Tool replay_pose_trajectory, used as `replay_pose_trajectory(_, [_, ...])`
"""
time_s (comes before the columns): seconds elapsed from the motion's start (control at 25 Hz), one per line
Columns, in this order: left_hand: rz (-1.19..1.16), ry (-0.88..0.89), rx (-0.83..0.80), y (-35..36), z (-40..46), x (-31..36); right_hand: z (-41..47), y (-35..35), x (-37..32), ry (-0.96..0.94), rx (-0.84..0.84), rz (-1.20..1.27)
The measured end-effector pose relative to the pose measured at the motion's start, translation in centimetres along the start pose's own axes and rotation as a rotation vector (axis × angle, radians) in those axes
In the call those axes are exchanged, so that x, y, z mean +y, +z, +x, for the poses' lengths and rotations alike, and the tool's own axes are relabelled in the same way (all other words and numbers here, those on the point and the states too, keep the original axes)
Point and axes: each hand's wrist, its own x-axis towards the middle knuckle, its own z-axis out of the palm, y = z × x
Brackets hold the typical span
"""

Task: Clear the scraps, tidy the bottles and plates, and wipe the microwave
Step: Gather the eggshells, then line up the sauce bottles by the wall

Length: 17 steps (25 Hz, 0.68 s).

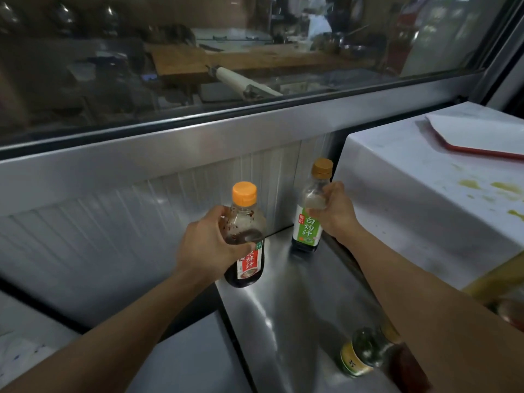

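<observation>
My left hand [208, 245] grips a dark sauce bottle with an orange cap and red label [246, 245], held just above the steel counter [272, 302]. My right hand [336, 211] grips the neck of a green-labelled sauce bottle with a brown cap [310, 219]. This bottle stands on the counter in the back corner, beside the white microwave [411, 194]. The microwave's top carries yellow-green stains [504, 188].
A white and red board or cloth [476, 134] lies on the microwave's top. Near the counter's front, under my right forearm, stand a yellow-labelled jar [360, 355] and a dark red one [405, 370]. A ribbed steel backsplash and a glass window [198, 61] rise behind.
</observation>
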Motion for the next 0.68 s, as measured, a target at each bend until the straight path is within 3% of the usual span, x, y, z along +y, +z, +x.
replay_pose_trajectory(0.48, [-0.006,0.025,-0.047,1.2,1.0,-1.7,1.3,-0.2,2.5,0.007,-0.098,0.136])
replay_pose_trajectory(0.68, [-0.026,0.044,-0.070,0.5,0.3,-1.2,0.7,-0.2,2.3,0.061,-0.068,-0.016])
